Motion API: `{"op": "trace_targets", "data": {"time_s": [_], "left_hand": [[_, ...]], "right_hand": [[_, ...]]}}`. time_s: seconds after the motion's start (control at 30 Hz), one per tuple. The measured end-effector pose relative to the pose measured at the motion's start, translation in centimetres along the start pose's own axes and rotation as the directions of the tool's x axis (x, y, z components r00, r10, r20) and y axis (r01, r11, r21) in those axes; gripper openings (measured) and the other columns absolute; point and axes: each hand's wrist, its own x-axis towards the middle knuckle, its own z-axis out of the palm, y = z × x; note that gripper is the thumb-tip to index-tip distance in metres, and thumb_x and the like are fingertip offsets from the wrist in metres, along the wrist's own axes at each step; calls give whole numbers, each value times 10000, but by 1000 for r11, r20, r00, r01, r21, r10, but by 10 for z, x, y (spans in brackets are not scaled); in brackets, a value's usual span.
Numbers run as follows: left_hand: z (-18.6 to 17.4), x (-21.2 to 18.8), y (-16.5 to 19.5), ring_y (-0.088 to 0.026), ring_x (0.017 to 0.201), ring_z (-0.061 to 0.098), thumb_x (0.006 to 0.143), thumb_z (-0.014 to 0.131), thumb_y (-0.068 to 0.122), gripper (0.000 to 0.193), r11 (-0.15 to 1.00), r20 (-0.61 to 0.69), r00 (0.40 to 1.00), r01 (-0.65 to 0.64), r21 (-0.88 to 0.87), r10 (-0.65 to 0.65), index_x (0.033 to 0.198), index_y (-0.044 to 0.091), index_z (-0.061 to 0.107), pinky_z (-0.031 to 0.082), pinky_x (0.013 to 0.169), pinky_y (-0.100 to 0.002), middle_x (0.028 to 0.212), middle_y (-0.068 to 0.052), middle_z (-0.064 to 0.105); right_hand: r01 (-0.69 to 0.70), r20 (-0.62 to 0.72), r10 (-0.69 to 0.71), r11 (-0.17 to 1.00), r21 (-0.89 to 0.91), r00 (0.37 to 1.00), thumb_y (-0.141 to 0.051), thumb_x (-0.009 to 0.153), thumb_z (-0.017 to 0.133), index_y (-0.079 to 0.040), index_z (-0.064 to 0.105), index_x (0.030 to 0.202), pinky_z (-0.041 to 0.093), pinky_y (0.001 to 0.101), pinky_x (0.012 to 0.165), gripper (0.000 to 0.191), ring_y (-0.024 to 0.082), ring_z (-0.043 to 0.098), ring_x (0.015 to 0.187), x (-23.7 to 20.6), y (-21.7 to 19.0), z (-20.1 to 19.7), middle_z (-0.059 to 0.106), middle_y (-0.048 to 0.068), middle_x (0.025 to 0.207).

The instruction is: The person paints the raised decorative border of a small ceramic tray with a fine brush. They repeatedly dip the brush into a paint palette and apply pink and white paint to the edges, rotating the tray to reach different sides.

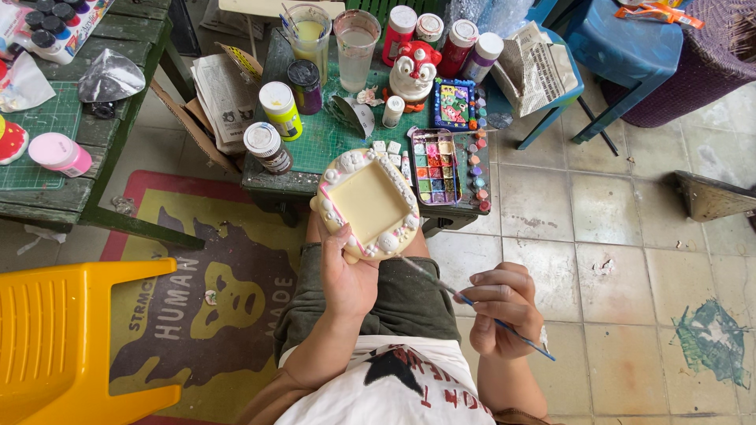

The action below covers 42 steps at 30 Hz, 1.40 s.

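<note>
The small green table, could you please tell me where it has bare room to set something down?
The small green table has one bare patch, between the yellow-capped paint bottle, the white-capped brown jar and the cream square frame. Its back edge and right side are crowded.

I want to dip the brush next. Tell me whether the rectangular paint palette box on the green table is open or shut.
Open. The rectangular paint palette box lies with its lid off, its grid of coloured paint wells showing on the green wooden table.

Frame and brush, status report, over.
Left hand grips square plaster frame at lower edge. Right hand holds thin brush, tip at frame's lower right corner. Paint palette beside frame, nothing blocking.
</note>
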Motion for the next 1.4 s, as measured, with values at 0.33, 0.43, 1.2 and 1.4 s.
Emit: {"op": "trace_targets", "data": {"time_s": [0.33,0.43,1.2,1.4], "left_hand": [[1,-1,-1,-211,1312,543,983,502,181,597,1000,-11,1000,0,-2,0,1553,199,325,503,1048,-442,1441,-68,497],[1,-1,-1,-208,1308,544,987,501,180,585,1000,-18,1000,0,3,0,1545,198,326,501,1049,-441,1432,-68,501],[12,-1,3,-230,1335,525,986,506,185,611,997,8,998,-64,38,64,1555,200,283,501,1044,-458,1464,-79,457],[9,3,0,-229,1352,520,1002,507,201,587,997,-22,997,-69,26,70,1550,201,298,508,1063,-452,1478,-84,457]], "right_hand": [[-56,20,56,998,23,998,-161,1026,558,-98,498,949,470,403,877,116,209,624,884,0,-6,2,720,57,749],[-78,39,79,997,-14,996,-136,1039,561,-87,485,970,470,413,900,113,212,631,901,2,-7,4,724,68,768],[-61,-8,60,991,-116,998,-118,1037,544,-71,473,991,491,385,911,97,227,624,918,10,-8,7,729,63,799],[39,85,-33,997,-67,996,-95,988,557,-79,496,967,476,386,825,67,238,645,858,3,-10,15,723,74,764]]}}
